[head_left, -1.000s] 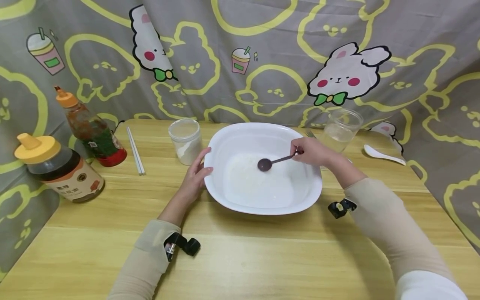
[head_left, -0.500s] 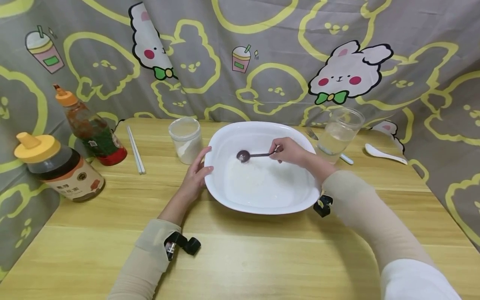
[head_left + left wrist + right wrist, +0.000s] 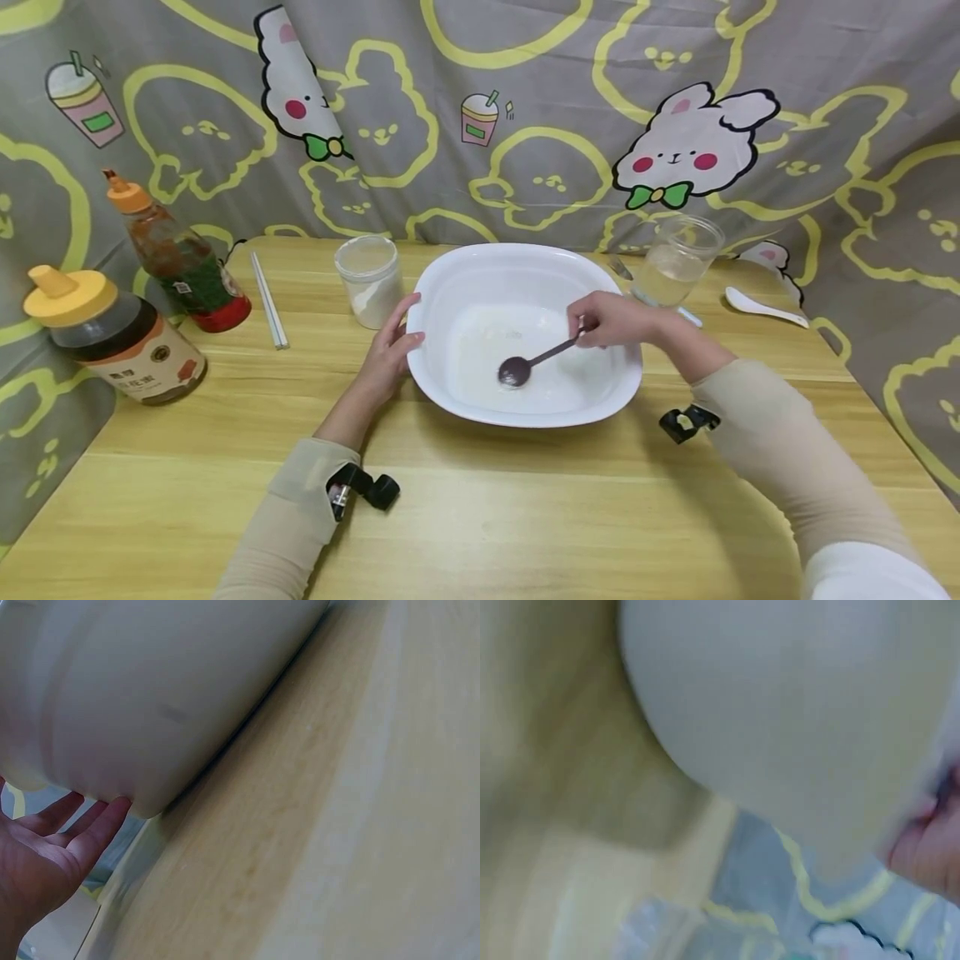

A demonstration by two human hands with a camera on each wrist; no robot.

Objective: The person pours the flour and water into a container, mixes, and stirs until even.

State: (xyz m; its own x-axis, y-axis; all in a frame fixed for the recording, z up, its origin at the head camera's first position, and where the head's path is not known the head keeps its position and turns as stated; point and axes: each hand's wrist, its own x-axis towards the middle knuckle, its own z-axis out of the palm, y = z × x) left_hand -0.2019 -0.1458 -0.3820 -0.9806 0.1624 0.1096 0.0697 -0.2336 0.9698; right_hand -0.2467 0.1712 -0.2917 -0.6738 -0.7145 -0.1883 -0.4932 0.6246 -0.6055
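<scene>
Worktop [image 3: 480, 517], left to right: honey jar [image 3: 112, 337] at 9 o'clock; sauce bottle [image 3: 176, 254] behind it; chopsticks [image 3: 268, 287]; flour jar [image 3: 369, 279]; left hand [image 3: 388, 354], fingers straight against the bowl's [image 3: 525, 267] 9 o'clock wall; white bowl at centre; dark spoon [image 3: 525, 365] inside, its head at 6 o'clock on the white contents; right hand [image 3: 615, 321] pinching its handle; water jar [image 3: 678, 262]; white spoon [image 3: 761, 307] at 3 o'clock.

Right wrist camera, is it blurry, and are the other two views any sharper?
Right wrist view: heavily smeared, the bowl only a pale blur. Left wrist view: sharper, left hand against the bowl's side. Head view: crisp, evenly lit, right hand holding the spoon.
</scene>
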